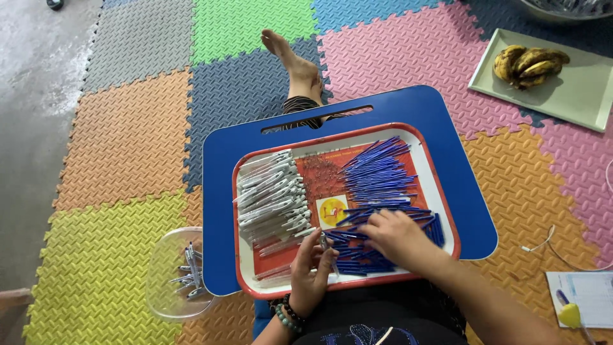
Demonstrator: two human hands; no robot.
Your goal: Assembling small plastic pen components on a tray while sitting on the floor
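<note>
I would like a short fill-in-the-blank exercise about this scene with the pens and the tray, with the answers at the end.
1. The right hand rests on a pile of ___ pen parts.
2. The red-rimmed tray lies on a ___ lap desk.
3. The clear plastic bowl sits to the person's ___ side, on the foam mats.
4. The pale green tray holds overripe ___.

Missing words: blue; blue; left; bananas

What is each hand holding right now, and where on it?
The left hand pinches a slim pen part near its lower end. The right hand rests on the blue pen pieces; whether it grips one cannot be told.
</note>
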